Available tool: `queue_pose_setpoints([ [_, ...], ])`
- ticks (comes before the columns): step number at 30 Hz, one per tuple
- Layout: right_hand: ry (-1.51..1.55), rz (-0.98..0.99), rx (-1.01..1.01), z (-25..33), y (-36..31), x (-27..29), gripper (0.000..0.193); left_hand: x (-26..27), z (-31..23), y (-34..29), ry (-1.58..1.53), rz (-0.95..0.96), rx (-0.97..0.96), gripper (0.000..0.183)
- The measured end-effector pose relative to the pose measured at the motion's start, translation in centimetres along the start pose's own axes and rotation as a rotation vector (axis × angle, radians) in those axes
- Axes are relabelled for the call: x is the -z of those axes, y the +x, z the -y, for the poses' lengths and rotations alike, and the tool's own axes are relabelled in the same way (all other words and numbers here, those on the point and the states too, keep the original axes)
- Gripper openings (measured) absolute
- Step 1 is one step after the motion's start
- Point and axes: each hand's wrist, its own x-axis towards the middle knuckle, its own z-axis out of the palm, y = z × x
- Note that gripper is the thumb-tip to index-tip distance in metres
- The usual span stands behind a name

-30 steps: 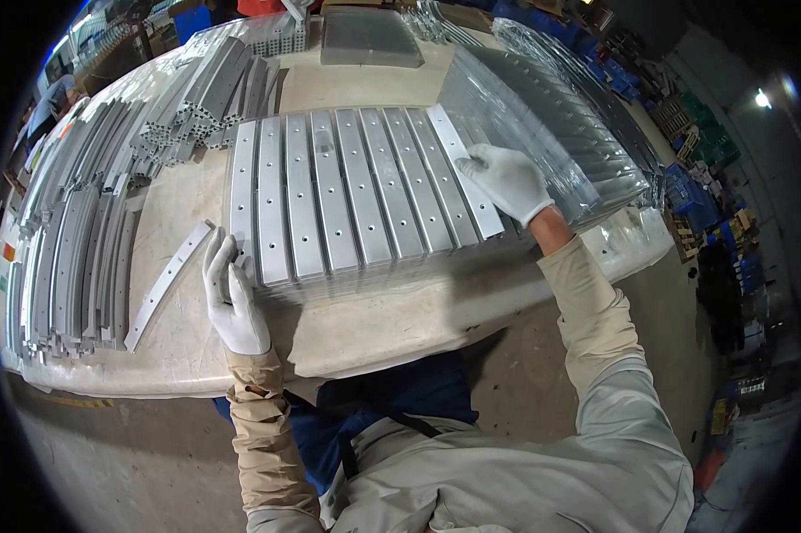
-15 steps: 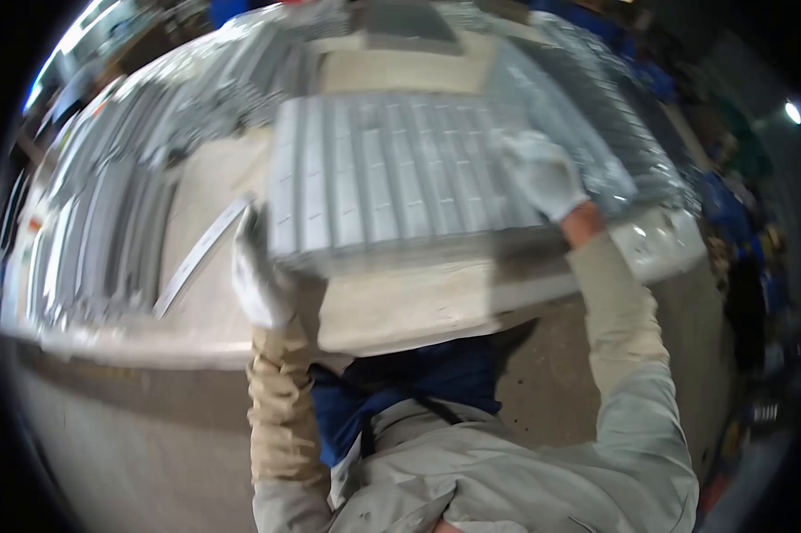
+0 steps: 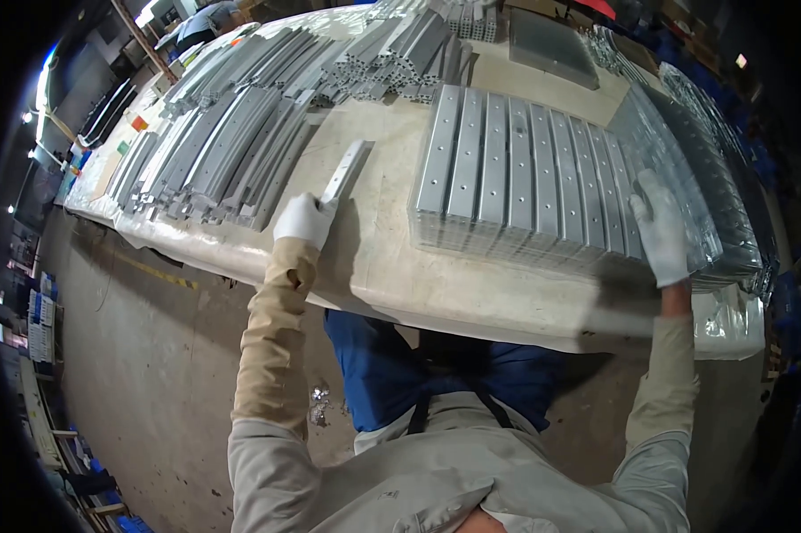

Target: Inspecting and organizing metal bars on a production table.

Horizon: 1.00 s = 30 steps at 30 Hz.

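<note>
My left hand (image 3: 302, 220), in a white glove, is closed around the near end of a short silver metal bar with holes (image 3: 347, 169). The bar points away from me, its far end above or on the bare tabletop; I cannot tell which. To the right sits a neat block of silver drilled metal bars (image 3: 529, 178), laid side by side in stacked layers. My right hand (image 3: 660, 226), also gloved, rests against the block's right side with its fingers stretched out, next to clear plastic wrap.
A loose pile of metal bars (image 3: 231, 151) covers the table's left side, with more profiles (image 3: 391, 58) at the back. Plastic-wrapped bars (image 3: 716, 169) lie at the right. A grey flat panel (image 3: 551, 49) lies at the back. The table's rounded near edge (image 3: 471, 306) is before me.
My left hand has taken hold of the single bar that lay loose on the table. My right hand stays by the block's right side. The view has swung left.
</note>
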Motion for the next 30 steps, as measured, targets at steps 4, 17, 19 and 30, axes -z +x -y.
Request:
queue_pose_setpoints([
  [4,0.543,-0.215,-0.186,10.3,-5.4,2.9,0.045,4.9,-9.3,-3.9,-1.302,0.093,0.464,0.032],
  [17,0.264,-0.043,-0.052,17.1,-7.5,5.6,0.082,6.1,-33.7,-10.8,-1.27,0.383,-0.037,0.04],
  [19,0.166,-0.087,-0.052,13.4,-7.9,4.6,0.077,6.2,-34.5,-11.2,-1.474,0.55,-0.152,0.038],
  [30,-0.395,0.152,-0.349,1.7,-1.3,3.4,0.039,2.3,-20.0,-3.2,-0.712,-0.484,-0.291,0.046],
])
